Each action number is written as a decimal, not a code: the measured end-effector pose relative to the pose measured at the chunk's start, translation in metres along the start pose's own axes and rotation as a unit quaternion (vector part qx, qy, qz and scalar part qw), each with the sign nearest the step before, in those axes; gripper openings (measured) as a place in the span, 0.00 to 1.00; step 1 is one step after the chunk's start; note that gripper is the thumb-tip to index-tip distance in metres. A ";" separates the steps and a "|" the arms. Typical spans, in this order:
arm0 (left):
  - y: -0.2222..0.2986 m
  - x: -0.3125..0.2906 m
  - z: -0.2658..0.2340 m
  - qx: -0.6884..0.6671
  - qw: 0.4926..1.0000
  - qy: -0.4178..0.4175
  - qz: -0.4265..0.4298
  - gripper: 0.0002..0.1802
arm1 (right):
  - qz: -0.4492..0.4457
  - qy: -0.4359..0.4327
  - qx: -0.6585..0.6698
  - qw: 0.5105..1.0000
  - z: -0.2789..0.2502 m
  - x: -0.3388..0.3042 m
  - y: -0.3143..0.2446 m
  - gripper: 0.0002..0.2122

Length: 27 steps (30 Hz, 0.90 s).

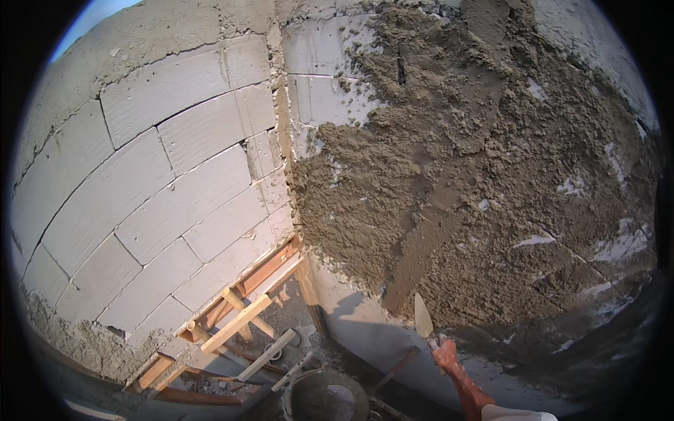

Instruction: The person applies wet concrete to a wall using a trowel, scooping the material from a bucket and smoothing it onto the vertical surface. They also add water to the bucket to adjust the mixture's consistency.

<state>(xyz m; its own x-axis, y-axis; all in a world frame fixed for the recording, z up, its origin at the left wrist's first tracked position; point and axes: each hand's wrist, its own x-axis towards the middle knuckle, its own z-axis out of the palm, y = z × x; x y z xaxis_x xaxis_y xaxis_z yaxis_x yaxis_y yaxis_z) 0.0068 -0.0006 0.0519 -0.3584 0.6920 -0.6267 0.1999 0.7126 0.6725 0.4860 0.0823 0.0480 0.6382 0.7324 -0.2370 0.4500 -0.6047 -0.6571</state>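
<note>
Pointing upward, trowel (423, 318), long axis leaning left

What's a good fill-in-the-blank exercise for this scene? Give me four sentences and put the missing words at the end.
1. The right hand holds a ____ by its handle.
2. Rough mortar coats much of the wall on the picture's ____ side.
3. The pale beam below the bare block wall is made of ____.
4. The patch of sky at the upper left is ____.

Missing words: trowel; right; wood; blue.
</note>
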 end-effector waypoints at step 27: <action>-0.026 0.066 0.174 0.051 0.959 -0.260 -0.099 0.24 | 0.284 -0.007 0.661 0.695 0.161 -0.601 0.446 0.19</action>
<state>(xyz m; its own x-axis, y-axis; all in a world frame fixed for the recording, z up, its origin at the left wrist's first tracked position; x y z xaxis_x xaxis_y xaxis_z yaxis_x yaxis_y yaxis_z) 0.1367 0.0469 -0.0759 0.1000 0.4864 -0.8680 0.2733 0.8254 0.4940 0.2023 -0.5775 -0.2181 0.4680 0.5009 -0.7281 -0.8445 0.0106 -0.5355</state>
